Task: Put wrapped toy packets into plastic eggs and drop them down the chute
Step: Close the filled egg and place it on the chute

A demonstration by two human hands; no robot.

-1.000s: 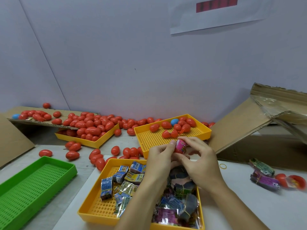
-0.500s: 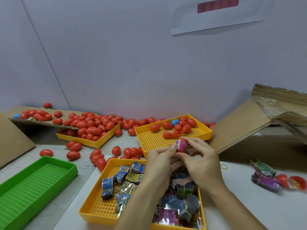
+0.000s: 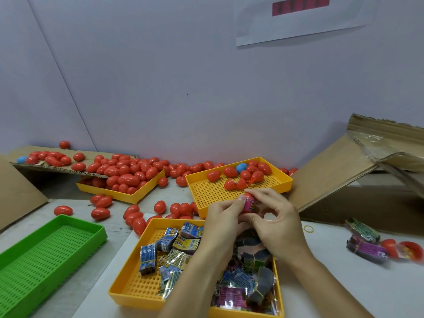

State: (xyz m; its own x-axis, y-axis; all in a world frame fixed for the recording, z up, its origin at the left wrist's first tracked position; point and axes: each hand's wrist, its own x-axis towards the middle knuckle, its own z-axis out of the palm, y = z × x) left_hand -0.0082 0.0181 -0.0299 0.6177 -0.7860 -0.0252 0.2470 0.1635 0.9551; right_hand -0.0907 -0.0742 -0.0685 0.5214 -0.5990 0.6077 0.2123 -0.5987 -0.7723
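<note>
Both hands meet above the near yellow tray (image 3: 128, 288), working on one pink packet (image 3: 249, 204). The left hand (image 3: 223, 222) pinches it from the left, thumb tip on its upper edge, fingers curled under. The right hand (image 3: 275, 228) pinches it from the right, index finger arched over the top and the other fingers curled below. A bit of red shows at the packet's top; whether it is an egg half I cannot tell.

The near tray holds a heap of wrapped packets (image 3: 169, 251), blue ones to the left, darker and pink ones under the wrists. Just behind the hands, a second yellow tray (image 3: 284, 180) holds red eggs (image 3: 252, 172) and one blue egg (image 3: 241, 167) along its far side. A third yellow tray (image 3: 137, 198) farther left is piled with red eggs, and more lie loose on the worktop (image 3: 344, 283) and on a cardboard sheet (image 3: 13, 157). A green tray (image 3: 75, 222) sits at the left. To the right lie two packets (image 3: 364, 246), an open red egg (image 3: 410, 249), a rubber band (image 3: 308, 229) and a sloping cardboard box flap (image 3: 332, 171).
</note>
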